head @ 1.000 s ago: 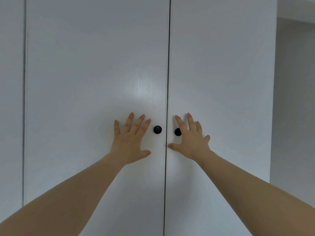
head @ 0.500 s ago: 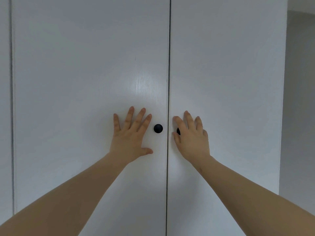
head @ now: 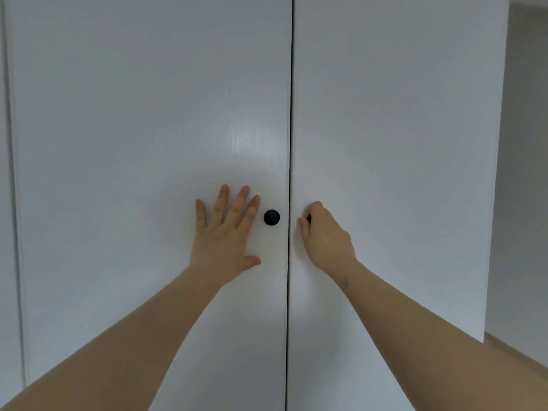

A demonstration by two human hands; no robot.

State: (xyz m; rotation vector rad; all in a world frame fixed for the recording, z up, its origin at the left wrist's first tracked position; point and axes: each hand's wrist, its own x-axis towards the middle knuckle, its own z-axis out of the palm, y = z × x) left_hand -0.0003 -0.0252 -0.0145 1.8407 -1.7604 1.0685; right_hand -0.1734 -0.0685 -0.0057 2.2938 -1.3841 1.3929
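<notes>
The right hand (head: pixel 326 235) is curling its fingers (head: pixel 315 207) round the right knob (head: pixel 308 218), a small black knob just right of the centre gap (head: pixel 290 114) on the right door (head: pixel 400 129). Only a sliver of the knob is showing past the thumb. The left hand (head: pixel 222 235) is lying flat with its fingers spread on the left door (head: pixel 133 143), gripping nothing. It is just left of the left knob (head: pixel 271 217), which is sitting bare close to the gap.

The door is looking like a tall, stiff painted panel that is probably swinging lightly on hinges far from the gap. The knob is the only purchase. It is round, smooth and likely slippery, so the fingertips are best hooking behind its head and pulling straight out. The flat palm is probably steadying the other leaf.
</notes>
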